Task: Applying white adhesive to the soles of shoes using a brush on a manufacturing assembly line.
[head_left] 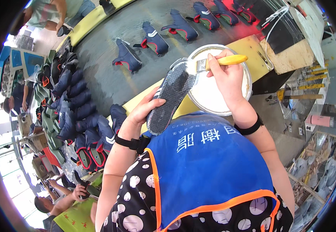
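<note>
My left hand [142, 110] grips a shoe upper [167, 101] by its side, thumb on the edge. Its dark grey, stitched bottom faces up and it stands tilted, toe toward the far side. In my right hand [228, 79] is a paintbrush [231, 60] with a yellow handle. The brush's white-coated bristles touch the far end of the shoe's bottom. Under my right hand stands a round white bucket [248, 81] holding white liquid. Part of the bucket is hidden by that hand and the shoe.
Beyond my hands runs a dark conveyor belt [94, 54] with several navy shoe uppers [154, 40] in a row; red light falls at its right. Many more uppers [84, 102] pile up at left. Co-workers sit at lower left [65, 203] and stand at upper left [55, 13].
</note>
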Tool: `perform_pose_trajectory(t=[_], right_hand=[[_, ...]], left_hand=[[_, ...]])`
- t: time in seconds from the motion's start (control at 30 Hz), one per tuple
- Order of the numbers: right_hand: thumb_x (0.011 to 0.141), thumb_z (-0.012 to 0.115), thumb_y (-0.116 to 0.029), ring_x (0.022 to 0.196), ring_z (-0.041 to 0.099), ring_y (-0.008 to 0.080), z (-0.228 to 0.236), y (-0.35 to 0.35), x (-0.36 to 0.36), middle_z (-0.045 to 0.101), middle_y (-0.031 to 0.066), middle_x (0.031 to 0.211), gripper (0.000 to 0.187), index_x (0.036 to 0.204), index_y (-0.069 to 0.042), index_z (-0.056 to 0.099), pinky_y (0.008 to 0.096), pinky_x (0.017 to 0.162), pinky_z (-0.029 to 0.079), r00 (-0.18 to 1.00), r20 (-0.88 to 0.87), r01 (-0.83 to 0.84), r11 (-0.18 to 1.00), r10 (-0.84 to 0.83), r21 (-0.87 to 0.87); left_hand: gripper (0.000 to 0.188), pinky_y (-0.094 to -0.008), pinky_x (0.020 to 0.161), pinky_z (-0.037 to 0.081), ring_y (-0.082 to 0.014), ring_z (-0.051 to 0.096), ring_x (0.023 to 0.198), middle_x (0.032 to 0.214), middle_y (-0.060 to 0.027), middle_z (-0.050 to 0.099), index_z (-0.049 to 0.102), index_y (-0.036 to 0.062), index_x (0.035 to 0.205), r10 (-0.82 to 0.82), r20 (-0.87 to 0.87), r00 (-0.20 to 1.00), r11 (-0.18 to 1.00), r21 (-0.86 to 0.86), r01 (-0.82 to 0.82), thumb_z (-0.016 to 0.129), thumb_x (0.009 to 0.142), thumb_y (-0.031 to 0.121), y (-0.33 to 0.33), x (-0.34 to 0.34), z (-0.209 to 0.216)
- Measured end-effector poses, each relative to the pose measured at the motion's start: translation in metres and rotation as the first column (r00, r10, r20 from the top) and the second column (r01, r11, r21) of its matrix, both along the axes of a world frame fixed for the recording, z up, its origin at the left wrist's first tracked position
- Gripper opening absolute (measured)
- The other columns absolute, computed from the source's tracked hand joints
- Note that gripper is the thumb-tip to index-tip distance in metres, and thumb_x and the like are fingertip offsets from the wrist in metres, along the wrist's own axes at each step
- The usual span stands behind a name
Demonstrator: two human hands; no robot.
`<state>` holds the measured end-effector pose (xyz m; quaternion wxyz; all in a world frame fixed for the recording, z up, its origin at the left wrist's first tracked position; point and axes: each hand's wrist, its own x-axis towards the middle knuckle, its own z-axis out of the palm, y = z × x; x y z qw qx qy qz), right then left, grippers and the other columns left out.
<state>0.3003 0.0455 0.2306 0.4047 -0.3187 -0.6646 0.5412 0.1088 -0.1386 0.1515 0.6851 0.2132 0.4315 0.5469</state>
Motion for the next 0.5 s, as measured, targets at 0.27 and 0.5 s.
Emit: perform_pose_trajectory(t=[0.27, 0.5], right_hand=[[0.096, 0.067, -0.011, 0.065, 0.063, 0.0094, -0.016, -0.022, -0.049, 0.063, 0.003, 0.077, 0.014, 0.091, -0.002, 0.057, 0.0234, 0.057, 0.05, 0.942, -0.025, -0.335, 0.928, 0.336, -0.16], [0.097, 0.061, -0.011, 0.077, 0.06, 0.0091, -0.017, 0.038, -0.004, 0.063, 0.0027, 0.095, 0.005, 0.1, -0.008, 0.059, 0.0256, 0.066, 0.049, 0.999, -0.008, 0.042, 0.91, -0.05, -0.412]], left_hand=[[0.072, -0.0324, 0.098, 0.048, -0.0204, 0.06, 0.113, 0.13, -0.0131, 0.059, 0.041, 0.0032, 0.148, 0.092, -0.099, 0.991, 0.989, -0.103, -0.102, 0.072, 0.085, 0.021, -0.005, -0.026, -0.017], [0.066, -0.0394, 0.084, 0.058, -0.0252, 0.067, 0.099, 0.117, -0.0175, 0.062, 0.038, 0.0014, 0.139, 0.567, -0.123, 0.815, 0.754, -0.32, -0.573, 0.072, 0.084, 0.013, -0.026, -0.118, -0.071]])
